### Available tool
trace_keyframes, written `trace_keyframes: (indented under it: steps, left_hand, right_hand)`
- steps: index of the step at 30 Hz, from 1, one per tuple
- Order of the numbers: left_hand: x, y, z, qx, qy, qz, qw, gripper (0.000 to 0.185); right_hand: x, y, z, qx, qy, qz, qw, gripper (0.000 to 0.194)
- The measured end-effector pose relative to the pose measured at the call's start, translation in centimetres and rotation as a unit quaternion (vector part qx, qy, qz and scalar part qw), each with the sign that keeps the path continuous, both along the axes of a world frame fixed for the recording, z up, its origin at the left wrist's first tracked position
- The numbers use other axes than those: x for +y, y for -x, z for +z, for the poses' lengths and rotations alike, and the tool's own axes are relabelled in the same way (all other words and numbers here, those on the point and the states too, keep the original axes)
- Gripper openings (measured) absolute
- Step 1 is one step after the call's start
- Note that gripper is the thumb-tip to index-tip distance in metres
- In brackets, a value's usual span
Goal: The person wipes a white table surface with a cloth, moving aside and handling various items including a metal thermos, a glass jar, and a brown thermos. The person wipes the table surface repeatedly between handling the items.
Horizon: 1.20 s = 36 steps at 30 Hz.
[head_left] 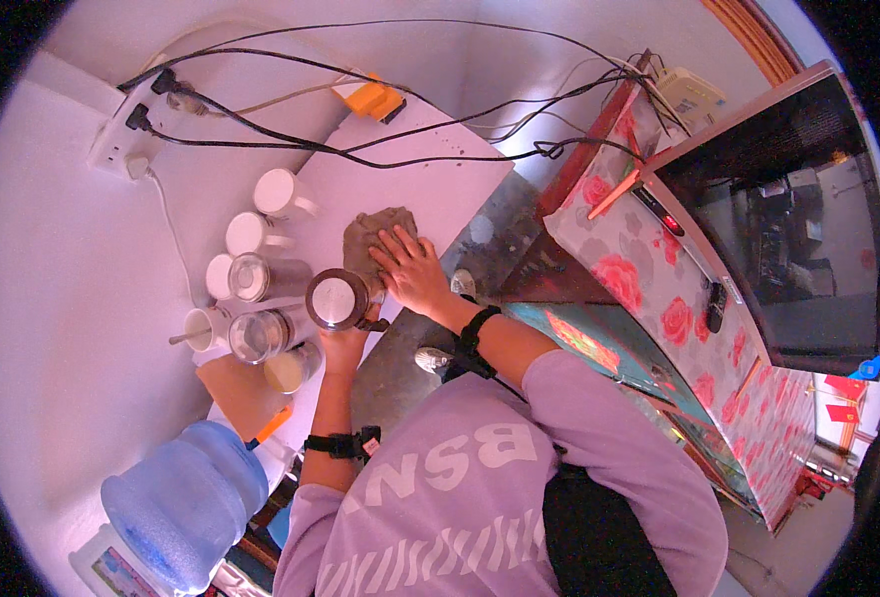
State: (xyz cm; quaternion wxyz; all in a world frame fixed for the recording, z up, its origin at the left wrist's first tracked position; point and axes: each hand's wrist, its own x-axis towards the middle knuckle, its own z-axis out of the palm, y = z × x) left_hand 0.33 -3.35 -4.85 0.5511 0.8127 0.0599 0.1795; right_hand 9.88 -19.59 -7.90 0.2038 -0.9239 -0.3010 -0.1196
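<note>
My left hand [346, 347] is closed round the lower side of a jar-like vessel [338, 300] with a dark rim and a pale round top. Flat on a grey-brown cloth [377, 237] rests my right hand [411, 273], its fingers spread. The cloth lies bunched on the white table [410, 179], beside the vessel. Left of the vessel stand two clear lidded jars [249, 277], [259, 336], several white mugs [274, 192], a mug with a spoon [207, 330] and a glass with yellowish contents [285, 372].
Black cables [425, 160] cross above the table from a power strip [130, 123]. An orange and white box [371, 97] sits at the far end. A brown box [242, 395] and a blue water bottle [186, 500] are at lower left. To the right, a television [776, 224] stands on flowered cloth [619, 280].
</note>
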Motion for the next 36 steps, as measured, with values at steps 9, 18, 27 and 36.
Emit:
trace_keyframes:
  steps: [9, 18, 27, 36]
  left_hand:
    - [-0.2, 0.3, 1.0, 0.08, 0.033, -0.012, 0.996, 0.048]
    - [-0.6, 0.2, 2.0, 0.064, 0.036, 0.013, 0.997, 0.075]
    - [-1.3, 0.2, 2.2, 0.064, 0.11, 0.031, 0.991, 0.079]
    - [-2.2, -3.7, 3.5, 0.028, -0.032, 0.059, 0.997, 0.069]
  right_hand:
    - [-0.1, -0.3, -0.2, -0.01, 0.024, 0.025, 0.999, 0.056]
    - [3.0, -8.8, -0.3, 0.0, 0.134, 0.015, 0.991, 0.051]
    - [8.6, -16.5, -0.9, 0.009, 0.052, 0.023, 0.998, 0.047]
    - [-1.3, -9.7, -0.1, 0.03, 0.04, -0.035, 0.998, 0.047]
